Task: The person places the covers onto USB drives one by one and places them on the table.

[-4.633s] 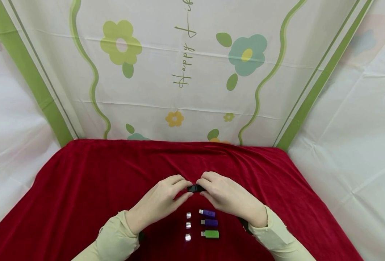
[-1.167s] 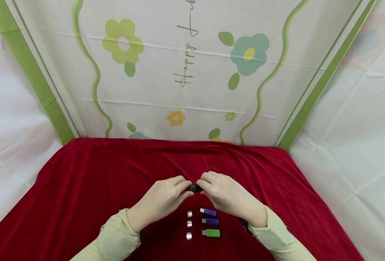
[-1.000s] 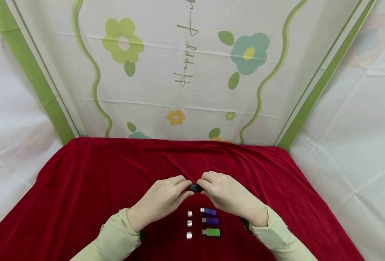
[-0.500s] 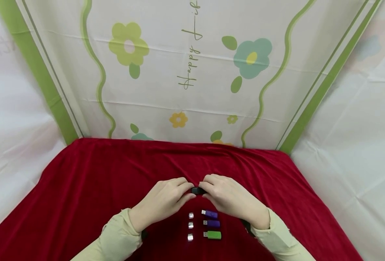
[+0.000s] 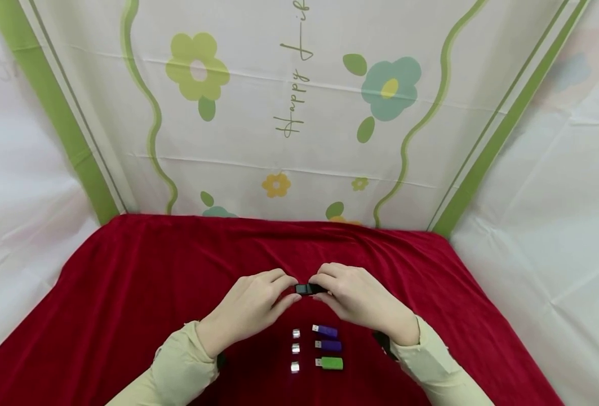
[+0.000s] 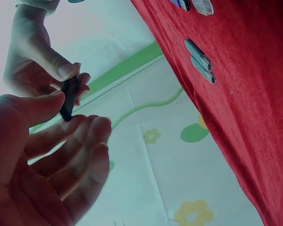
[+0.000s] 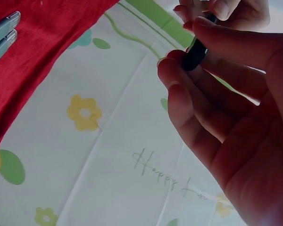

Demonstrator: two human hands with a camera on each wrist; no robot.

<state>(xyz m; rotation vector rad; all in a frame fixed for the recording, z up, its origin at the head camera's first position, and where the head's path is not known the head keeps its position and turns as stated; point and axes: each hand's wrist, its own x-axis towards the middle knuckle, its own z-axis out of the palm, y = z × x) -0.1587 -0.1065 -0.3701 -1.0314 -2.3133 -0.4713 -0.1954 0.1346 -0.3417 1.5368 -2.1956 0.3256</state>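
Note:
A small black stick, probably a USB flash drive [image 5: 306, 289], is held between both hands above the red cloth. My left hand [image 5: 251, 304] pinches its left end between thumb and fingertips. At the right end, my right hand [image 5: 362, 301] pinches it the same way. In the left wrist view the black stick [image 6: 70, 96] meets the left thumb, and the right thumb lies above. From the right wrist the dark stick [image 7: 195, 54] shows between thumb and fingers. Whether it is one piece or two joined parts is unclear.
Two purple flash drives [image 5: 328, 345] and a green flash drive [image 5: 332, 363] lie in a column nearer the person. Left of them are three small shiny pieces [image 5: 296, 348]. Red cloth [image 5: 177, 265] covers the table, and a flower-printed white curtain [image 5: 248, 124] encloses it.
Both hands have risen slightly from half a second ago. More of the black stick shows between the fingertips now. The purple and green drives and shiny pieces stay put on the cloth.

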